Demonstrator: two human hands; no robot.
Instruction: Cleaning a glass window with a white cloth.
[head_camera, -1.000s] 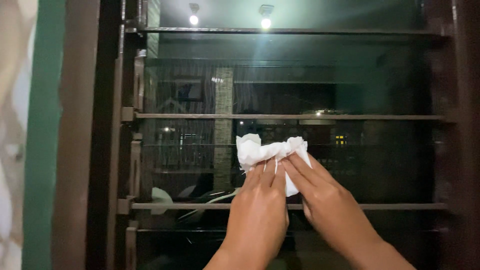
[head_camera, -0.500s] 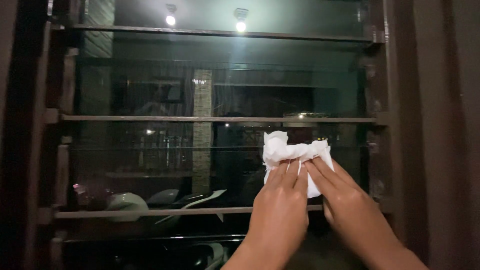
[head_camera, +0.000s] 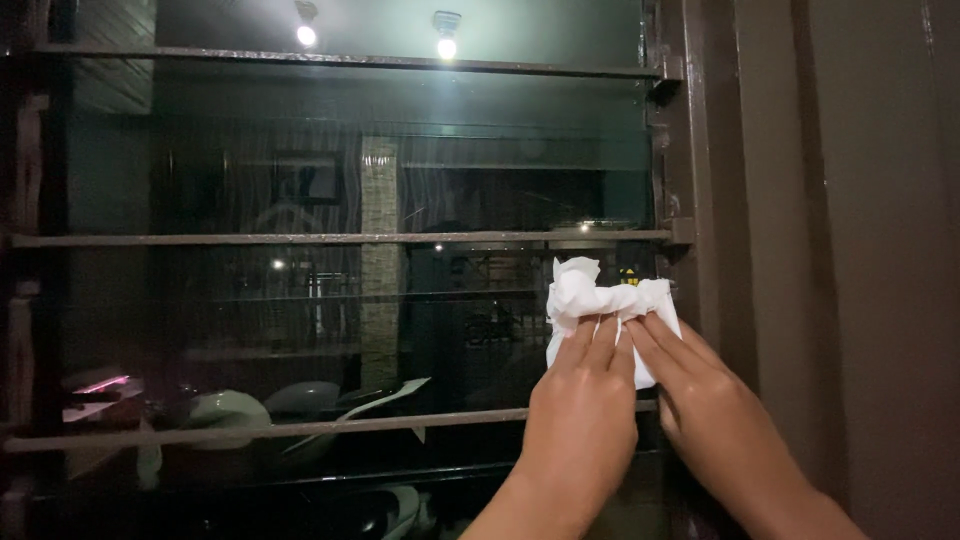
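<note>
A crumpled white paper towel (head_camera: 590, 296) is pressed flat against a glass louvre pane (head_camera: 330, 330) of a dark window. My left hand (head_camera: 583, 415) lies on the towel's lower left with its fingers pointing up. Beside it, my right hand (head_camera: 712, 405) presses on the towel's lower right, fingers angled up and to the left. Both hands sit at the right end of the pane, close to the brown window frame (head_camera: 705, 200).
Horizontal metal edges of the louvre slats (head_camera: 330, 238) cross the window. Two ceiling lamps (head_camera: 446, 46) show at the top of the glass. A brown curtain or wall (head_camera: 860, 250) fills the right side. Pale shapes (head_camera: 240, 408) lie behind the lower pane.
Both hands have slid the paper towel to the right along the pane, from its middle to its right end. The view has turned right with them.
</note>
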